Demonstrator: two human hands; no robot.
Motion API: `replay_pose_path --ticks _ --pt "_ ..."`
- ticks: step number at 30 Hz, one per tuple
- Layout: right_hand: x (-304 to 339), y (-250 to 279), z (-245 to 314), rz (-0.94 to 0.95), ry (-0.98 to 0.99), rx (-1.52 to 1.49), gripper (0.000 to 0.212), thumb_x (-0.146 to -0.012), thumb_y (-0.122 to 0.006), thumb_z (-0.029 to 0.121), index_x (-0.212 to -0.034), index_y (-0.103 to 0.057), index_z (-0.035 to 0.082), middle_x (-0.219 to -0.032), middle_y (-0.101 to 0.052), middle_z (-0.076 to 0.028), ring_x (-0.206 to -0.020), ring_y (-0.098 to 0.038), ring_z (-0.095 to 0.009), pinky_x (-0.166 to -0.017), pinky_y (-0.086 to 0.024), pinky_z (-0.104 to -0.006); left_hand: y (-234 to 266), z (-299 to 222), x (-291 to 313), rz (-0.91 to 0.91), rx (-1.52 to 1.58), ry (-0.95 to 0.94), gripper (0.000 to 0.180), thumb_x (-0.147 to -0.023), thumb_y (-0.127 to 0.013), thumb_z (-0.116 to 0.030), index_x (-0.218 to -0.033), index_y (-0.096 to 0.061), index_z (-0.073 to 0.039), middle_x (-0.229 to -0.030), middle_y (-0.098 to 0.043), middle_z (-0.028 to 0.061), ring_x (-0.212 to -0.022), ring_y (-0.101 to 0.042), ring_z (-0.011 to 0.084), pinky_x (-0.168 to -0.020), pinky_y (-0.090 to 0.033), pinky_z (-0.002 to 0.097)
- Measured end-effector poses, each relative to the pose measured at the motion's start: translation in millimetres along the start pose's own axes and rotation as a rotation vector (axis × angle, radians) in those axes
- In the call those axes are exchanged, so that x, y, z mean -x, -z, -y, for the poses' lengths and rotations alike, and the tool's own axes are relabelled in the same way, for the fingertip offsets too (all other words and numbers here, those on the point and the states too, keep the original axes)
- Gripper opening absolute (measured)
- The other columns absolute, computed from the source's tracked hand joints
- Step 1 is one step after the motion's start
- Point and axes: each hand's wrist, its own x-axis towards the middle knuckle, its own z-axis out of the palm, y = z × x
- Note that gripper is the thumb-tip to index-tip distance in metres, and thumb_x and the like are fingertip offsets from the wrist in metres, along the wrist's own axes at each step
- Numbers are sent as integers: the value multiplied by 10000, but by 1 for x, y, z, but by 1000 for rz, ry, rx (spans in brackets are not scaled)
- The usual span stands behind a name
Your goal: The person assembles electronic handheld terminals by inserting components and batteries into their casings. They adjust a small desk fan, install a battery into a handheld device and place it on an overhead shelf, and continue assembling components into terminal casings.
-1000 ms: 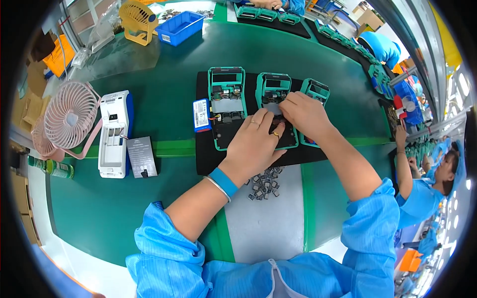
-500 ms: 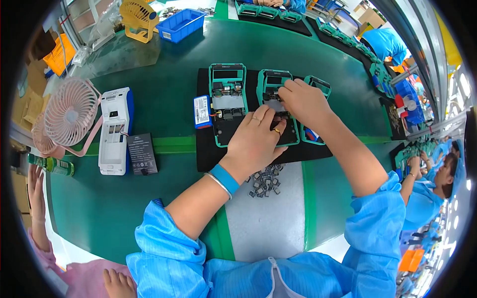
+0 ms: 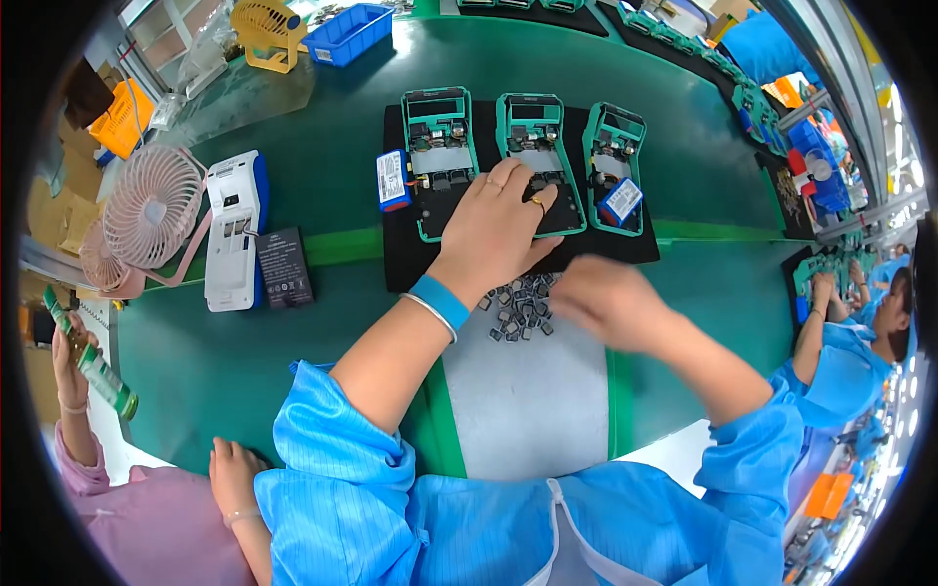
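Three green-framed device housings with exposed circuit boards lie on a black mat [image 3: 399, 262]: a left housing [image 3: 440, 161], a middle housing [image 3: 535, 161] and a right housing [image 3: 614, 146]. My left hand [image 3: 496, 220] lies over the lower left of the middle housing, thumb spread from the fingers, which partly cover it. Blurred by motion, my right hand [image 3: 611, 303] is at the right edge of a pile of small dark square parts [image 3: 520, 311]; whether its fingers hold one cannot be seen. Blue-wrapped battery packs sit by the left housing [image 3: 393, 180] and on the right one [image 3: 621, 201].
To the left stand a pink fan [image 3: 151, 210], a white-and-blue device [image 3: 234, 234] and a black flat battery [image 3: 284, 266]. A blue bin [image 3: 350, 37] and yellow fan [image 3: 268, 34] are at the back. A person beside me holds a green bottle [image 3: 103, 376]; another works at far right.
My right hand has moved from the middle housing down to the small parts. My left hand stays on that housing. The person at left has picked up the green bottle. The view has shifted slightly.
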Motion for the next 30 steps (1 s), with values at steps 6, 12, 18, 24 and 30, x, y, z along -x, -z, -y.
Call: replay_pose_path --ticks 6,12,18,24,30 --pt "33 -36 11 33 -5 -31 154 -820 -671 123 -963 -630 85 -921 -598 -89 -883 -627 -299 -729 -538 -403 2 -4 -1 1 -18 -21 534 -770 -754 -364 -1208 -651 -77 -1206 -565 160 -1233 -489 345 -1026 -426 429" --pt "40 -28 14 56 -79 11 279 -745 -712 30 -1005 -617 70 -971 -601 -125 -905 -620 -354 -753 -536 -425 1 -11 -4 -19 124 -3 518 -706 -782 -388 -1095 -666 -66 -1115 -576 173 -1154 -511 360 -935 -449 447" --pt "34 -22 21 51 -94 -86 234 -739 -720 13 -936 -599 50 -906 -569 -132 -837 -605 -354 -713 -514 -436 -8 -9 1 -40 29 17 548 -733 -762 -402 -1166 -662 -82 -1210 -543 152 -1274 -410 346 -1026 -382 429" --pt "35 -23 14 43 -47 112 194 -746 -714 37 -891 -586 52 -856 -561 -115 -802 -601 -342 -695 -510 -432 -8 -5 3 -25 23 7 555 -754 -750 -403 -1193 -655 -77 -1220 -531 161 -1275 -410 345 -1031 -375 435" --pt "39 -21 21 156 -152 73 164 -735 -708 29 -857 -603 60 -811 -565 -113 -791 -607 -328 -685 -505 -436 -11 -2 6 -27 40 35 557 -768 -745 -401 -1209 -648 -75 -1259 -522 180 -1311 -394 364 -1071 -349 451"
